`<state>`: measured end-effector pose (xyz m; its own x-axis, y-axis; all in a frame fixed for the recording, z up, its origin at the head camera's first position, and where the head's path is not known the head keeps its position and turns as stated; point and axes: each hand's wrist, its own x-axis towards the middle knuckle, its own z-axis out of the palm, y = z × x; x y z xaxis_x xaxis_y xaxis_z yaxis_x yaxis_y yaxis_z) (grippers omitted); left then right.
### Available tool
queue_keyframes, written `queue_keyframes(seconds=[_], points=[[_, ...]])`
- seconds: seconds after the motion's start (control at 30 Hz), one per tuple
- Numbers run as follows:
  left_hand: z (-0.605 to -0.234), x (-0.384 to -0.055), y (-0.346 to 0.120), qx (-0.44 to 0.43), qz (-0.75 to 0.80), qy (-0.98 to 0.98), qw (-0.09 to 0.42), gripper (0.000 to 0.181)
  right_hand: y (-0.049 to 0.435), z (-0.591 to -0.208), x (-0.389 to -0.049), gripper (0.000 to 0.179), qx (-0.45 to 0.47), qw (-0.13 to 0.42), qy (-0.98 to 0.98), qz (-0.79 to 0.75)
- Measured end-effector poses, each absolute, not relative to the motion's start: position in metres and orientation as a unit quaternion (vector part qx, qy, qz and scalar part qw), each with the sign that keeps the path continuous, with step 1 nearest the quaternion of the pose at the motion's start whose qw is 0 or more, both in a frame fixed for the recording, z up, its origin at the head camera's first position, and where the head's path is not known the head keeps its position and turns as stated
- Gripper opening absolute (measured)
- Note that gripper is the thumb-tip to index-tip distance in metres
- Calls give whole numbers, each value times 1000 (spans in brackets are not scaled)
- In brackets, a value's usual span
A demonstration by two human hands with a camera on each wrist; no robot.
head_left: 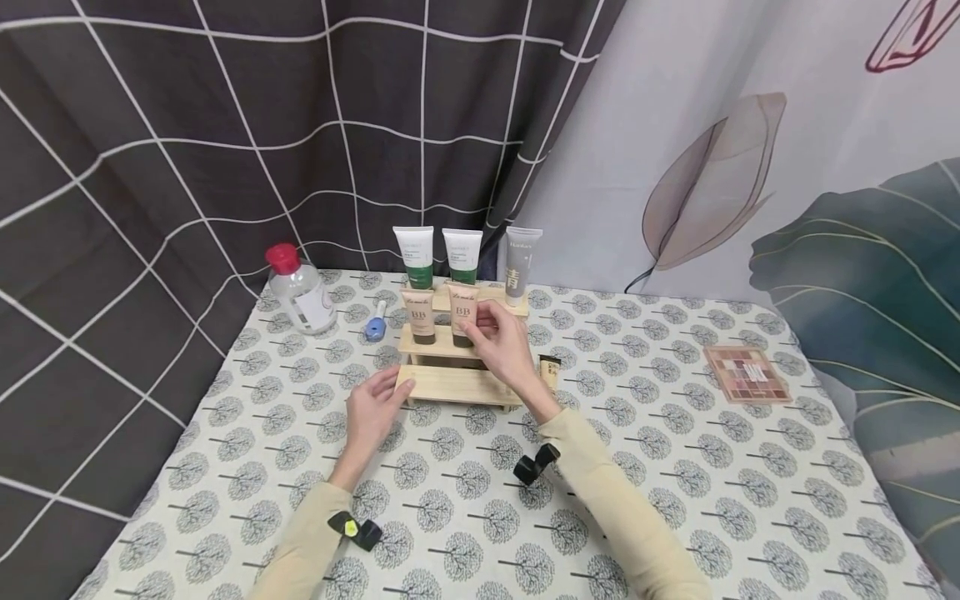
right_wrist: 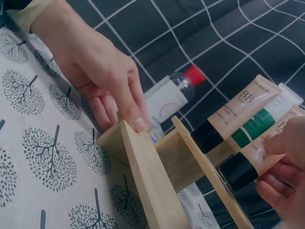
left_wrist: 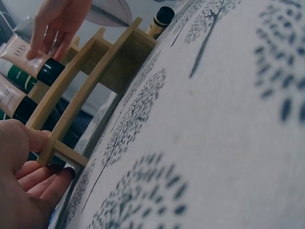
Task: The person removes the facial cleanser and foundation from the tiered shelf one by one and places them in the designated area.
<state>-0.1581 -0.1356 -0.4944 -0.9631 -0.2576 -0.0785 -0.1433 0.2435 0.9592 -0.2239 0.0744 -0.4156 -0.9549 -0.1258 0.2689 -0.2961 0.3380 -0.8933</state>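
A small three-step wooden display stand [head_left: 453, 385] sits on the table. My left hand [head_left: 373, 410] grips the left end of its lowest step, thumb on top and fingers beneath, as the left wrist view shows. With my right hand [head_left: 504, 340] I pinch a beige BB cream tube [head_left: 463, 307], upright on its black cap at the middle step. A second BB cream tube [head_left: 419, 313] stands to its left on that step. Behind them on the top step are two white-and-green tubes [head_left: 415, 250] and a grey tube [head_left: 519, 265].
To the left stand a clear bottle with a red cap [head_left: 303, 296] and a small blue bottle [head_left: 376, 325]. A yellow tube with a black cap [head_left: 550, 371] is right of the stand, partly behind my right wrist. An eyeshadow palette [head_left: 747, 375] lies farther right. Curtains hang behind the table.
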Motion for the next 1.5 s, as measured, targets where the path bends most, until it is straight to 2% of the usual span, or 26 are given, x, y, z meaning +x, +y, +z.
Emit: queue_keyframes(seconds=[0.37,1.03,1.5], points=[[-496,-158,-139,132,-594,-792,47,50,90,-415,-216,31,120,77,-811,568],[-494,-160,-137,114,-602,-788,65,48,118,-400,-196,30,121,127,-805,566],[-495,-159,-132,122,-610,-781,60,46,151,-401,-176,33,83,101,-825,550]])
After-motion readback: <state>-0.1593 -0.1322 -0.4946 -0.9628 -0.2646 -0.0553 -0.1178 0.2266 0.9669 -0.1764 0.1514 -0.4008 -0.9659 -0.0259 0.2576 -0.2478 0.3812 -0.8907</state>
